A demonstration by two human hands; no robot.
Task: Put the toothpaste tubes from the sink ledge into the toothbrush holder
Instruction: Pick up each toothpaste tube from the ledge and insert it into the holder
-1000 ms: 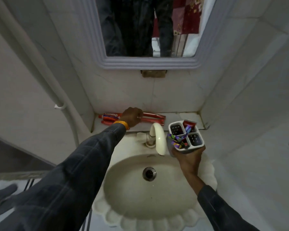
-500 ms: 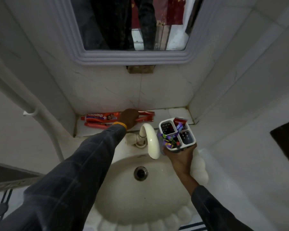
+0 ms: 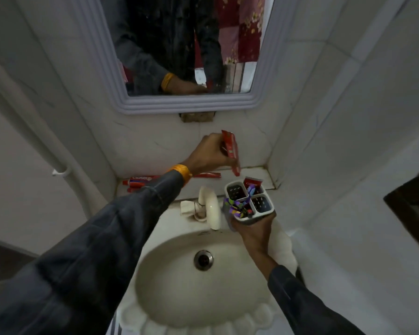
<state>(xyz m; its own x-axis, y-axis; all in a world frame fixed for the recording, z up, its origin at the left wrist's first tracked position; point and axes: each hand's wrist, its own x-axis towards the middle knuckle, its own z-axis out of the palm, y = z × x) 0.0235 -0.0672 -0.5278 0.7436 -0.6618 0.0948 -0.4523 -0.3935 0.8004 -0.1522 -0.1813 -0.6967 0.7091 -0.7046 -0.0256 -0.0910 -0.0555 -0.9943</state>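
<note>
Red toothpaste tube (image 3: pixel 230 151) gripped in the left hand (image 3: pixel 209 157), just above the toothbrush holder (image 3: pixel 249 204).

The four-compartment plastic holder is clasped underneath by the right hand (image 3: pixel 253 229); more glossy tubes (image 3: pixel 143 181) are left on the ledge (image 3: pixel 261 176).

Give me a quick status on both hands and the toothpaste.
Left hand holds a red toothpaste tube above the toothbrush holder. Right hand grips holder. More tubes on ledge. Nothing blocking.

Over the sink (image 3: pixel 179 286), my left hand (image 3: pixel 207 155) grips a red toothpaste tube (image 3: pixel 231 153) above the toothbrush holder (image 3: pixel 249 201), which my right hand (image 3: pixel 254 232) holds beside the tap (image 3: pixel 212 206); more tubes (image 3: pixel 143 181) lie on the ledge (image 3: pixel 259 171).
</note>
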